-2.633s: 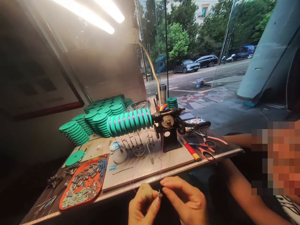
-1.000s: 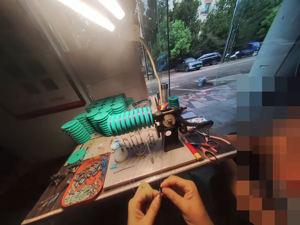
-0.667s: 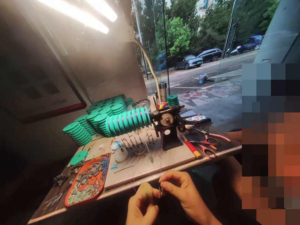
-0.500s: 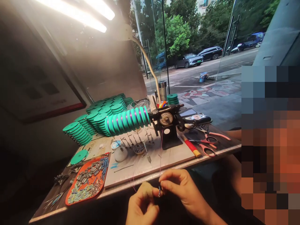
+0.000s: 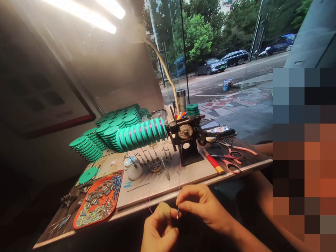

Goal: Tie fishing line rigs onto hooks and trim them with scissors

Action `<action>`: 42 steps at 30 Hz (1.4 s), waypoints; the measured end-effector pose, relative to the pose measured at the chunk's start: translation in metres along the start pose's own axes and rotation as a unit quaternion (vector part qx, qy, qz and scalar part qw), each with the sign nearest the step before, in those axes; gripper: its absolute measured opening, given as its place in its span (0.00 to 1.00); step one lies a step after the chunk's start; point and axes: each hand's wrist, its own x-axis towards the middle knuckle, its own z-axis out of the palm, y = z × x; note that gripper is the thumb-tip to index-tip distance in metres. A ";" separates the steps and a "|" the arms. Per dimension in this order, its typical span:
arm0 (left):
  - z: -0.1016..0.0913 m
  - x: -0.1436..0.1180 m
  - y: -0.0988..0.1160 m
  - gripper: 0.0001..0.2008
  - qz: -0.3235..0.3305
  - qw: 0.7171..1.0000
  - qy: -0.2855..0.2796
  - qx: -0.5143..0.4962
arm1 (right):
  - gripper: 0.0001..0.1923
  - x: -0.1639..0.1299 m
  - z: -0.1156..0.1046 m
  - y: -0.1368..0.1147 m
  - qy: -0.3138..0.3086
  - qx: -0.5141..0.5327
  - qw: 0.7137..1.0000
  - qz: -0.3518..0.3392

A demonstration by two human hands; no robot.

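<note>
Just in front of the table edge, my right hand [image 5: 195, 203] pinches a small dark blue piece [image 5: 177, 212] with a tiny pale ring at its lower end. Curled beside it, my left hand [image 5: 161, 225] has a fingertip against that piece and pink fishing line [image 5: 150, 209] running into its fingers. The thin line also comes down to my fingers from a black winding machine [image 5: 190, 154] with a round dial. Several green foam spools [image 5: 141, 134] sit in a row on its shaft, wound with purple line. My fingers hide the blue piece's upper part.
An orange tray [image 5: 75, 224] of small metal and coloured parts lies left. Behind it stand stacked green spools [image 5: 86, 145]. Scissors [image 5: 232, 166] and a red-yellow handle [image 5: 214, 163] lie right of the machine. A lamp [image 5: 138, 33] hangs above; a person is at the right.
My right hand has shifted slightly left and up, closer to my left hand. The small piece has turned a little, so its pale ring shows more plainly.
</note>
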 end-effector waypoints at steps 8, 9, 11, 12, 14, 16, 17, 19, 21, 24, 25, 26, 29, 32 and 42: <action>0.000 0.001 -0.002 0.05 0.004 0.999 -0.022 -0.046 | 0.04 0.003 0.000 -0.003 -0.024 -0.007 1.000 0.005; 0.000 0.002 -0.003 0.05 0.002 0.998 -0.025 -0.052 | 0.04 0.003 0.001 -0.003 -0.025 -0.006 1.000 0.004; -0.001 0.003 -0.004 0.05 0.001 0.998 -0.027 -0.056 | 0.03 0.003 0.001 -0.004 -0.027 -0.004 1.000 0.005; -0.001 0.003 -0.004 0.05 0.000 0.998 -0.026 -0.056 | 0.02 0.004 0.000 -0.004 -0.028 -0.004 1.000 0.006; -0.001 0.002 -0.003 0.05 -0.009 0.998 -0.022 -0.055 | 0.02 0.003 0.000 -0.004 -0.030 -0.003 0.999 0.012; -0.001 0.001 -0.002 0.05 -0.019 0.998 -0.017 -0.057 | 0.02 0.002 -0.001 -0.004 -0.033 -0.003 0.999 0.017; -0.001 0.001 -0.001 0.05 -0.021 0.998 -0.014 -0.056 | 0.03 0.002 -0.001 -0.004 -0.034 -0.004 0.999 0.019; 0.000 0.000 -0.001 0.06 -0.025 0.998 -0.009 -0.054 | 0.04 0.001 -0.002 -0.003 -0.034 -0.009 0.999 0.019; 0.000 0.000 0.000 0.06 -0.033 0.998 -0.009 -0.058 | 0.03 0.001 -0.001 -0.003 -0.030 -0.019 0.999 0.015; 0.000 -0.001 0.000 0.06 -0.032 0.997 -0.015 -0.066 | 0.02 0.001 -0.001 -0.004 -0.026 -0.040 0.999 0.011; 0.000 0.000 0.000 0.06 -0.026 0.997 -0.016 -0.065 | 0.02 0.002 -0.001 -0.005 -0.026 -0.048 0.998 0.010; 0.000 0.000 0.000 0.06 -0.020 0.998 -0.017 -0.063 | 0.02 0.002 -0.001 -0.006 -0.027 -0.056 0.998 0.010; -0.001 0.001 -0.001 0.06 -0.005 0.998 -0.020 -0.059 | 0.01 0.003 -0.002 -0.009 -0.039 -0.076 0.996 0.012; -0.001 0.002 -0.002 0.06 0.002 0.998 -0.024 -0.062 | 0.02 0.004 -0.003 -0.013 -0.064 -0.110 0.992 0.002; 0.002 -0.002 0.002 0.05 -0.027 0.996 -0.004 -0.083 | 0.03 0.004 -0.002 -0.008 -0.037 -0.119 0.992 0.004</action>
